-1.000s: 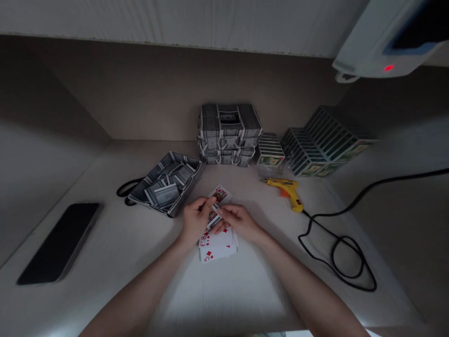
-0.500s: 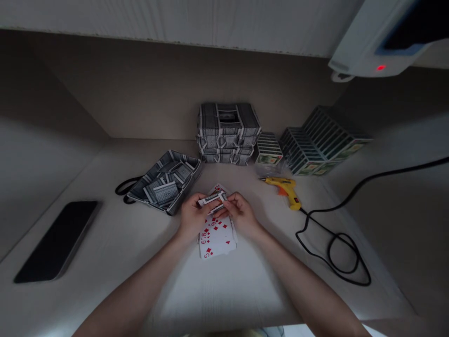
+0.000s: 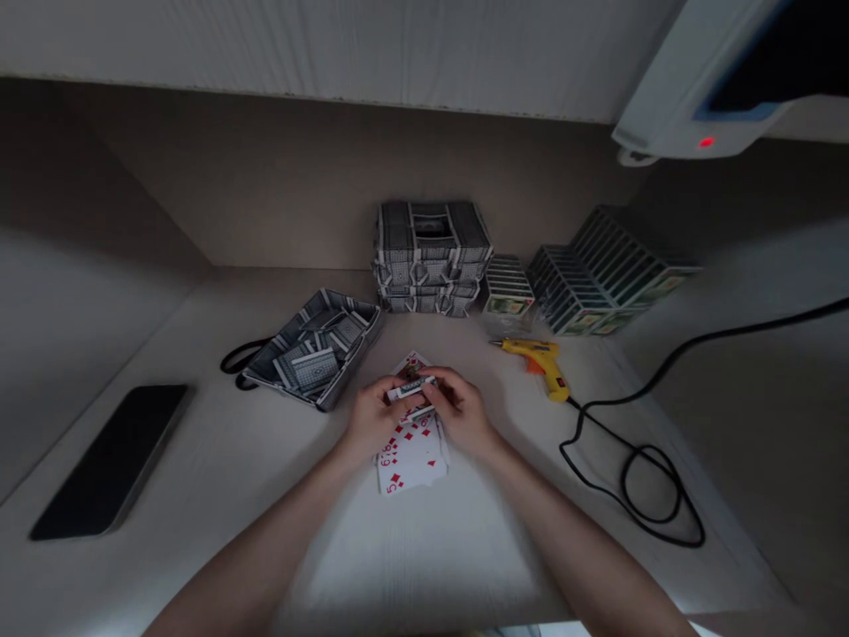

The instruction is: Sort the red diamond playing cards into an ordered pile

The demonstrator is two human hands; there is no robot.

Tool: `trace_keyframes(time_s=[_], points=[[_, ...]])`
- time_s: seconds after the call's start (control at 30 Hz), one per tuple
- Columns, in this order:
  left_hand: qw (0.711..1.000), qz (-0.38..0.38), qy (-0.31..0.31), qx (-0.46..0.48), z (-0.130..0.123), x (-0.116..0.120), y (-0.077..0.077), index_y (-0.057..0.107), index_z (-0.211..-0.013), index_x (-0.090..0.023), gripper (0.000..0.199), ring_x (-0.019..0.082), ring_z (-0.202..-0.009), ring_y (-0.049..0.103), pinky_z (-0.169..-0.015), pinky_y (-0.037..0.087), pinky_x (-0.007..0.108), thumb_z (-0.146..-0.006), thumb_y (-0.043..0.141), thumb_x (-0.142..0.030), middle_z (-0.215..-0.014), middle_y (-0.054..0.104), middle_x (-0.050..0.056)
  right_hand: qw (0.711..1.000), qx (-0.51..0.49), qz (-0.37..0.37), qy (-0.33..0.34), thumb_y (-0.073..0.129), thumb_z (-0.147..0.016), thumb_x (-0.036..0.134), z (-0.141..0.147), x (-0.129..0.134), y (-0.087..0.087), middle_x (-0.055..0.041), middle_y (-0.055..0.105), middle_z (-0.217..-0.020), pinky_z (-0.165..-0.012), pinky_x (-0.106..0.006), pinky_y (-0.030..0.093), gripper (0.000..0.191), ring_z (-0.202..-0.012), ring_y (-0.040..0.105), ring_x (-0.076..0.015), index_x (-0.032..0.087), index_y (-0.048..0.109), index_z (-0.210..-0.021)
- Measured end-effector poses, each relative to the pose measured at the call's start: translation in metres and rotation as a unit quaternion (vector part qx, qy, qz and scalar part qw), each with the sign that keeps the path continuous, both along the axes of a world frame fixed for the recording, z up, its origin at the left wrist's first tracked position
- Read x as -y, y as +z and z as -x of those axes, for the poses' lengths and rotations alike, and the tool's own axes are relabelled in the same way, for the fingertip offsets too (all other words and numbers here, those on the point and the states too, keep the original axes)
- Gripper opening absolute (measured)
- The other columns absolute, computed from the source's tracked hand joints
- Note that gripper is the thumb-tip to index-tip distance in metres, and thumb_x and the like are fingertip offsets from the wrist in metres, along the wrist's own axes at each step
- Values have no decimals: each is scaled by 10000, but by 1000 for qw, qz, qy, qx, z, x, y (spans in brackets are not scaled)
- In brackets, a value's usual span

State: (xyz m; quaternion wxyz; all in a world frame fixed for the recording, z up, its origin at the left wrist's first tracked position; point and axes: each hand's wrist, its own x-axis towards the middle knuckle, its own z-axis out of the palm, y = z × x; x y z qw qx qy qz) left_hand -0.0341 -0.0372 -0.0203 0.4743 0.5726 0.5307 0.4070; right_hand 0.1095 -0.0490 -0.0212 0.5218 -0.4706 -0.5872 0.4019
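Observation:
Between my two hands is a folded playing card (image 3: pixel 412 387), a narrow piece with a patterned back and white edges. My left hand (image 3: pixel 373 414) grips its left end, fingers curled round it. On the other end, the thumb and fingers of my right hand (image 3: pixel 459 405) pinch it. Under and in front of my hands lies a loose spread of playing cards (image 3: pixel 412 464), face up with red diamonds. Another face card (image 3: pixel 414 359) pokes out beyond my fingers. My fingers cover part of the folded card.
Left of my hands sits an open card-built tray (image 3: pixel 325 394) with folded cards inside; farther left lies a phone (image 3: pixel 110 464). Behind stands a card-built box (image 3: pixel 431 257). On the right are a yellow glue gun (image 3: pixel 540 358), its looping black cable (image 3: pixel 630 513) and stacked card packs (image 3: pixel 614 274).
The folded card has turned slightly in my fingers and now lies flatter between both hands. My hands have shifted a little to the right. The cards on the table stay put.

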Motion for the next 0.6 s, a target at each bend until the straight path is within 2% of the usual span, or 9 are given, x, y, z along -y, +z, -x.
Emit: trace_keyframes(time_s=[0.1,0.2,0.27,0.4,0.47,0.6], points=[[1000,-10,9,20,-1,-1,0,605,-824,-154,295,102,-585,516,-544,395,199,-615,662,-354,-678,611,-13,998,-32,40,-20,576,-741,325,-2,-3,-2,0,609,-692,-568,-226,426,158,-610,545,-114,179,594,-800],[996,-18,31,77,-2,-2,4,577,-855,-150,288,121,-662,548,-625,434,230,-674,611,-372,-752,620,14,990,-101,97,-15,597,-721,364,-2,-5,-1,51,535,-515,-428,-200,376,195,-427,470,-84,180,535,-738],[993,-14,44,104,-1,-1,7,567,-855,-148,283,117,-636,541,-619,437,235,-715,568,-394,-718,603,9,980,-147,132,10,587,-730,381,-2,-5,2,64,527,-466,-391,-200,378,212,-370,465,-84,189,497,-743],[991,-8,41,125,-1,1,9,560,-802,-154,256,101,-568,511,-566,425,219,-718,567,-396,-641,563,-18,961,-211,170,47,605,-713,382,-3,-6,6,48,585,-504,-415,-226,453,248,-409,559,-116,198,446,-759],[992,-13,30,119,-1,2,7,561,-809,-154,233,93,-540,498,-531,413,207,-724,565,-371,-627,555,-23,956,-219,183,65,617,-702,372,-4,-5,7,53,588,-518,-401,-217,455,259,-399,563,-112,197,447,-789],[995,-15,15,94,-2,1,2,578,-896,-152,238,76,-481,451,-471,388,192,-760,518,-339,-634,554,-22,956,-205,194,85,606,-708,368,-3,-3,6,60,590,-522,-370,-191,442,343,-372,556,-101,193,456,-963]])
